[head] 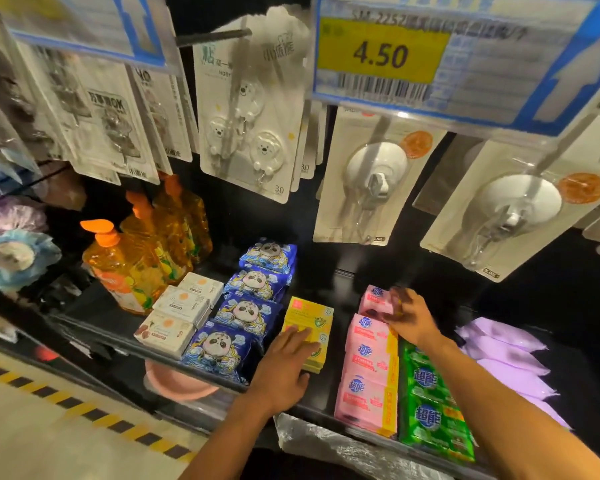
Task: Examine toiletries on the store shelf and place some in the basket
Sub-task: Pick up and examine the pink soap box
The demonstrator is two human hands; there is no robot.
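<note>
Left hand lies flat, fingers straight, on yellow soap boxes mid-shelf. Right hand, blurred, fingers curled round pink soap pack at far end of its row. Left: blue panda packs, white boxes, orange bottles. Right: green packs, purple bags. Hook cards and price tag hang above. Dark shelf; floor with striped tape.
</note>
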